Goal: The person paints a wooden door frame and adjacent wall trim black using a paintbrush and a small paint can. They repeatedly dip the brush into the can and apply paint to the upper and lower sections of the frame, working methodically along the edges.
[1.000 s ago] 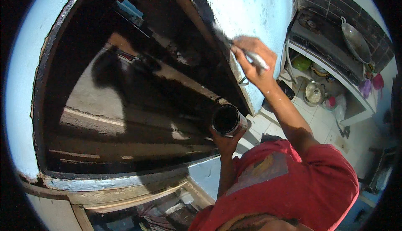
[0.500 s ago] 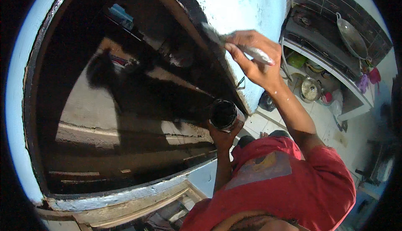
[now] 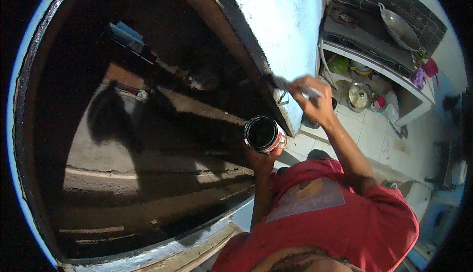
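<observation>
Our right hand [image 3: 315, 99] was clamped around the handle of a paintbrush [image 3: 282, 82], its bristles pointing left from our fingers to the edge of the opening; whether they pressed there or just hovered, we could not tell. Our left hand [image 3: 263, 159], below and to the left of the right one, was wrapped around a paint can [image 3: 281, 140], black inside and tipped so that its mouth showed.

Just beyond the bristles ran a black strip [image 3: 231, 20] edging the opening, and close against it, up from our right hand, the light blue wall [image 3: 286, 15]. By our judgement, a good stroke called for a light load, a low brush angle and travel along the strip, with the bristle edge kept off the blue. A metal hook [image 3: 282, 100] just below the brush seemed to want small, slow dabs around it. Keeping the can near level, under the brush, looked the safest way to catch drips.

Farther right of our right hand stood a worktop [image 3: 377, 65] bearing a stove [image 3: 345, 23] and a wok [image 3: 400, 29].
</observation>
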The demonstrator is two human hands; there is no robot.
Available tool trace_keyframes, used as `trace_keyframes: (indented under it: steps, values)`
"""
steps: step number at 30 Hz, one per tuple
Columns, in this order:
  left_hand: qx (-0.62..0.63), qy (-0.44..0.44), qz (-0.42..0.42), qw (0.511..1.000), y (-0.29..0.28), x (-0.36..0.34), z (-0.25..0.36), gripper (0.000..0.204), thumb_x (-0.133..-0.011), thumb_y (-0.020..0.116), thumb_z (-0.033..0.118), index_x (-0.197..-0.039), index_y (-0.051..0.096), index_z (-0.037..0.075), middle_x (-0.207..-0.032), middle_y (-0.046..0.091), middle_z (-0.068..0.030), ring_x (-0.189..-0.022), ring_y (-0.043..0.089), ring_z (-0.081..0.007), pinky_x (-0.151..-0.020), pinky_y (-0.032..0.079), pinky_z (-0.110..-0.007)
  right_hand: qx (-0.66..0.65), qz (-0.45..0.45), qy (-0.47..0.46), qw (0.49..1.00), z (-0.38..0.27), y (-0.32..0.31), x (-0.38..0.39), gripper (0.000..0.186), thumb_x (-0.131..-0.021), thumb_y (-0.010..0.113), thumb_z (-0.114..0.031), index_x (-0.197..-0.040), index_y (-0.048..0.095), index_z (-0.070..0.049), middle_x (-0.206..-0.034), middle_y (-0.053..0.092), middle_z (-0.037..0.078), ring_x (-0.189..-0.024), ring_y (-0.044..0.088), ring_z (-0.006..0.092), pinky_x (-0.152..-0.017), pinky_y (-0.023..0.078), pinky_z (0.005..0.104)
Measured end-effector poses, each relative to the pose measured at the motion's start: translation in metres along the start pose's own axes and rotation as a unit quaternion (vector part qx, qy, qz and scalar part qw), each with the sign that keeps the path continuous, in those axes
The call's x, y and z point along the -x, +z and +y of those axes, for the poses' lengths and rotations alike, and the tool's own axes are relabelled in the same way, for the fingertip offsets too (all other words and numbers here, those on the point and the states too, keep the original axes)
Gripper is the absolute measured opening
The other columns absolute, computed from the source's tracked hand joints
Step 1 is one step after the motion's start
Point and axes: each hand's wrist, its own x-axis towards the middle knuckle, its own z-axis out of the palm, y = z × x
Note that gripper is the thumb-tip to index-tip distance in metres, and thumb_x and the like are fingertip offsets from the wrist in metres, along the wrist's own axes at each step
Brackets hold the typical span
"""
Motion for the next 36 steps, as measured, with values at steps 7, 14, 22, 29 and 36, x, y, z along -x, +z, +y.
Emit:
trace_keyframes:
  steps: [7, 14, 22, 29, 36]
  values:
    - [0.001, 0.016, 0.027, 1.000, 0.004, 0.011, 0.024, 0.101, -0.064, 0.103, 0.012, -0.148, 0.048, 0.000, -0.139, 0.065, -0.0154, -0.128, 0.067, -0.0277, -0.115, 0.051, -0.044, -0.037, 0.154, -0.133, 0.978, -0.029, -0.001, -0.073, 0.006, -0.093, 0.083, -0.007, -0.097, 0.082, -0.002, -0.100, 0.082, 0.011, -0.088, 0.078, 0.0220, -0.079, 0.060, 0.0331]
    - [0.129, 0.026, -0.018, 0.991, -0.002, 0.010, 0.024, 0.093, -0.067, 0.099, 0.004, -0.147, 0.051, -0.003, -0.136, 0.068, -0.0150, -0.124, 0.069, -0.0260, -0.111, 0.055, -0.044, -0.091, 0.058, 0.130, 0.986, 0.038, 0.036, 0.057, 0.015, -0.098, 0.079, -0.012, -0.105, 0.079, 0.001, -0.101, 0.081, 0.012, -0.092, 0.075, 0.0177, -0.085, 0.060, 0.0343]
    - [0.143, 0.033, -0.025, 0.989, 0.002, 0.016, 0.022, 0.088, -0.074, 0.095, 0.000, -0.149, 0.051, -0.001, -0.141, 0.066, -0.0143, -0.126, 0.069, -0.0258, -0.115, 0.053, -0.043, 0.076, -0.014, -0.021, 0.997, 0.028, 0.020, 0.031, 0.017, -0.086, 0.077, -0.002, -0.104, 0.079, -0.001, -0.105, 0.082, 0.013, -0.095, 0.079, 0.0240, -0.085, 0.061, 0.0365]
    - [-0.004, 0.034, -0.012, 0.999, 0.000, 0.021, 0.023, 0.090, -0.068, 0.097, 0.003, -0.146, 0.053, -0.001, -0.134, 0.070, -0.0136, -0.121, 0.071, -0.0237, -0.113, 0.054, -0.043, -0.045, 0.142, -0.039, 0.988, -0.010, 0.012, -0.023, 0.012, -0.095, 0.084, -0.008, -0.103, 0.080, -0.001, -0.103, 0.081, 0.013, -0.092, 0.078, 0.0230, -0.084, 0.059, 0.0336]
    - [0.058, -0.026, -0.004, 0.998, -0.003, 0.025, 0.011, 0.095, -0.066, 0.102, 0.016, -0.146, 0.053, 0.000, -0.138, 0.068, -0.0132, -0.123, 0.069, -0.0262, -0.113, 0.053, -0.043, 0.046, -0.041, 0.068, 0.996, -0.010, 0.000, -0.003, 0.013, -0.093, 0.076, -0.009, -0.102, 0.080, -0.002, -0.095, 0.081, 0.013, -0.088, 0.079, 0.0248, -0.082, 0.061, 0.0363]
